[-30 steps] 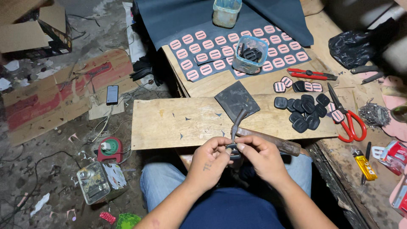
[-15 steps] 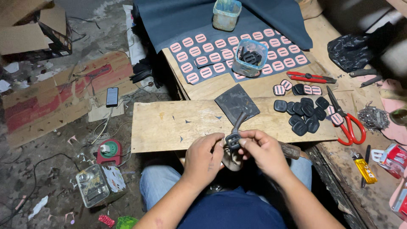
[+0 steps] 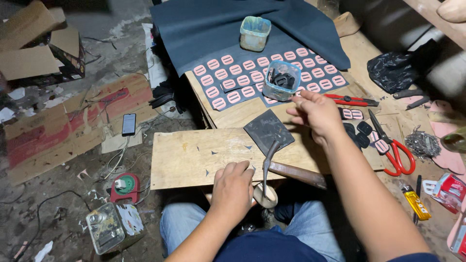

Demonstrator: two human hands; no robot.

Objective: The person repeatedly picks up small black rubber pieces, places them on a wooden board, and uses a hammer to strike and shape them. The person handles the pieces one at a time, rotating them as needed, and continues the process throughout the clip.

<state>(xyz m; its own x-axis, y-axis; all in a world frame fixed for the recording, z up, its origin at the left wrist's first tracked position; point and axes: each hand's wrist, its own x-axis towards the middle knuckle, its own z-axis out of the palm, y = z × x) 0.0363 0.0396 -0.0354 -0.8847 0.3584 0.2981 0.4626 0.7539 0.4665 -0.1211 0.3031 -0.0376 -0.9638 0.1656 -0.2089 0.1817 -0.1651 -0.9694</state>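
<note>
Currently we rest our left hand, fingers curled, on the near edge of the board, pinning the work beside the hammer just to its right. Our right hand hovers raised, fingers loosely pinched, whether on anything we cannot tell, just short of the tub of dark pieces ahead.

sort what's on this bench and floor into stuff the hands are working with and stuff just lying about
In hand:
left hand by the wood-handled hammer
right hand near the clear plastic tub of dark pieces
dark square pad

Lying about:
red-handled scissors
black phone
yellow lighter
metal tin
</note>
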